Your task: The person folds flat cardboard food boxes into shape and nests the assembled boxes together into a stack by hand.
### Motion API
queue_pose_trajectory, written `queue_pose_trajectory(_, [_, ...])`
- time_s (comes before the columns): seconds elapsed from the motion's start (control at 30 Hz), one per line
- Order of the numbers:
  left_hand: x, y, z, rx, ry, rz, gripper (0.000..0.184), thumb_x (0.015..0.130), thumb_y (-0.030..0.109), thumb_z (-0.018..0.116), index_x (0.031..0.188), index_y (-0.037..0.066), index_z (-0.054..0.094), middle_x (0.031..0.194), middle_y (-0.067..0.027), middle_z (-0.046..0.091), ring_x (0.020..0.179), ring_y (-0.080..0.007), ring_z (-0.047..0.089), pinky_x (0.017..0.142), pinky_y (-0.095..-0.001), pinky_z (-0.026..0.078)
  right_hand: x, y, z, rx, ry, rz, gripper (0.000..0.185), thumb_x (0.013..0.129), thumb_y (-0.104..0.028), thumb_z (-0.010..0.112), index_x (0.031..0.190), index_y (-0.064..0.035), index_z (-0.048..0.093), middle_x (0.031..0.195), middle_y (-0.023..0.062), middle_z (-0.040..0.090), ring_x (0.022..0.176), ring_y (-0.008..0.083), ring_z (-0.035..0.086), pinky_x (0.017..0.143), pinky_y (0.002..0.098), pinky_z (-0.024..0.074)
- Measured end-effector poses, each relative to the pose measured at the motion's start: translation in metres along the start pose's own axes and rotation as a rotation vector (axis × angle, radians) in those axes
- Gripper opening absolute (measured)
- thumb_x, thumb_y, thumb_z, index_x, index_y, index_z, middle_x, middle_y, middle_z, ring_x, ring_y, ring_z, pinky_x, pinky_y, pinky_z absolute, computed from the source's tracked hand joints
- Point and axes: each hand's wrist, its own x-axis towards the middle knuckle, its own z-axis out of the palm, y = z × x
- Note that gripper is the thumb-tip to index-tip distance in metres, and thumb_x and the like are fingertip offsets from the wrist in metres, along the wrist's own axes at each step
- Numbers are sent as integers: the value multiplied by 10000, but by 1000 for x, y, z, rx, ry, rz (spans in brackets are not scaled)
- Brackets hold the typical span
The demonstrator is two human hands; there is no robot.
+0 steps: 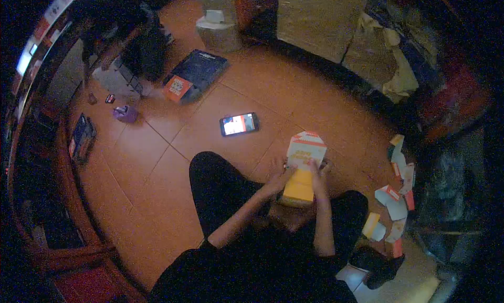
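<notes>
Between my knees is a yellow and white cardboard food box [299, 185] with an orange-striped top flap and yellow lettering. The flap stands up, away from me. My left hand [281, 176] grips the box's left side near the fold. On the right side, my right hand [318, 178] holds it with the thumb lying on the white panel. Some fingers of both hands are hidden behind the cardboard. A phone [239, 124] with a lit screen lies on the floor beyond my left knee.
Several similar cartons [391, 203] lie in a row right of my knee. A dark blue flat package [202, 69] with an orange card [177, 88] rests ahead. At the left are a purple item [125, 113] and another person [139, 46]. Large wrapped boxes [320, 19] stand at the back.
</notes>
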Motion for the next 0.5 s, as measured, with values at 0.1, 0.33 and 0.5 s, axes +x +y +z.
queue_pose_trajectory(0.1, [6, -41, -2, -82, -51, -79, 445, 873, 343, 503, 1092, -36, 428, 1025, -230, 462, 936, -347, 484, 894, -445, 348, -7, 8, -22, -8, 54, -18, 514, 888, -417, 487, 1103, 48, 443, 1092, 181, 517, 1013, 276, 494, 886, 376, 390])
queue_pose_trajectory(0.33, [-34, 106, 6, 1047, 164, 145, 472, 850, 288, 495, 1215, -2, 424, 1189, -225, 445, 1034, -395, 458, 857, -503, 382, -59, -53, -132, -1233, 455, 186, 608, 856, -426, 492, 1262, 15, 391, 1267, 258, 420, 1148, 439, 405, 984, 541, 262])
queue_pose_trajectory(0.5, [-49, 121, 44, 1325, 128, 275, 460, 826, 300, 499, 1231, 91, 438, 1210, -171, 440, 1068, -357, 446, 829, -486, 397, -46, 94, -253, -1496, 775, -161, 789, 811, -572, 469, 1306, 20, 304, 1169, 354, 430, 992, 479, 479, 855, 549, 372])
